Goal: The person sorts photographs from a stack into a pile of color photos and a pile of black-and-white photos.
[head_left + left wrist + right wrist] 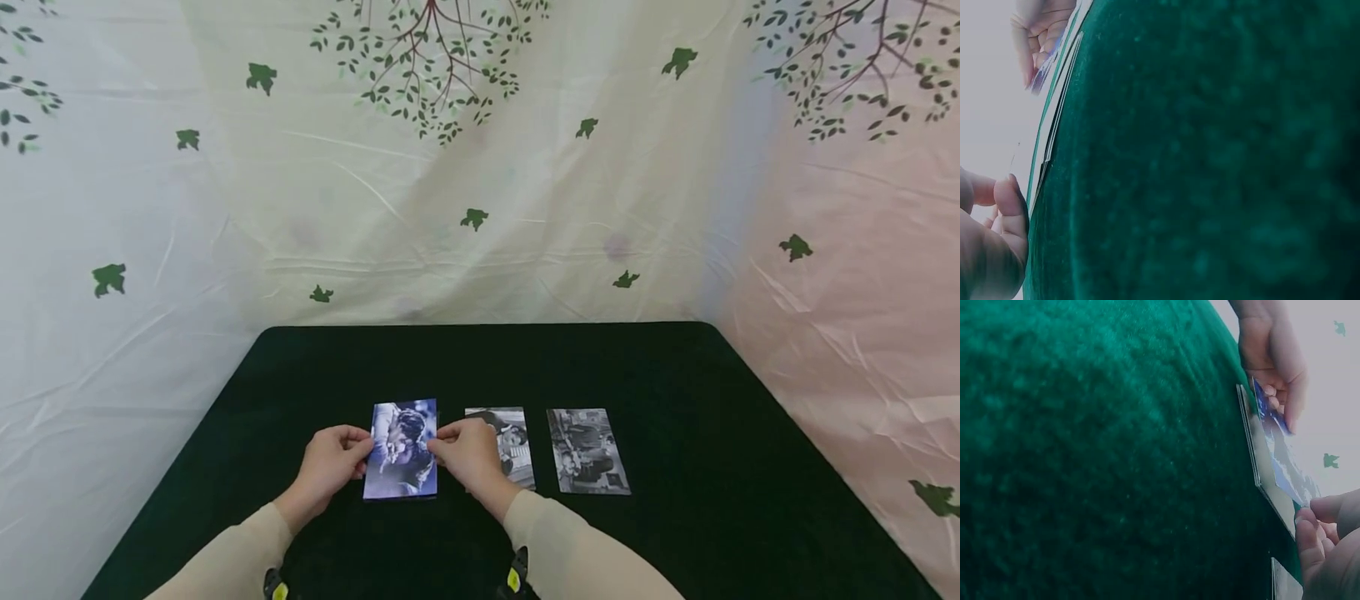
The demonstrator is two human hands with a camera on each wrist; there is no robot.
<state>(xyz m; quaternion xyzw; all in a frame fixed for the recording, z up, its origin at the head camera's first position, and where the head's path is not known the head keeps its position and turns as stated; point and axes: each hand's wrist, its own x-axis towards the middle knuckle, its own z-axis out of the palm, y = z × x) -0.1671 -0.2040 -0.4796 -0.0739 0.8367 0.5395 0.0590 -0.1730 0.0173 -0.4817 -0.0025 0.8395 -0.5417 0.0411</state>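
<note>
Two arms reach in from the bottom of the head view, each in a plain, long beige sleeve ending at the wrist. Both hands are bare. A small black device with a yellow-green mark sits under each forearm.

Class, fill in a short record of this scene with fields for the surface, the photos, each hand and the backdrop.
Surface: dark green cloth on a table
Photos: bluish photo atop a small stack, two black-and-white photos to its right
Left hand: pinches the bluish photo's left edge
Right hand: pinches its right edge
Backdrop: pale leaf-printed sheet
</note>
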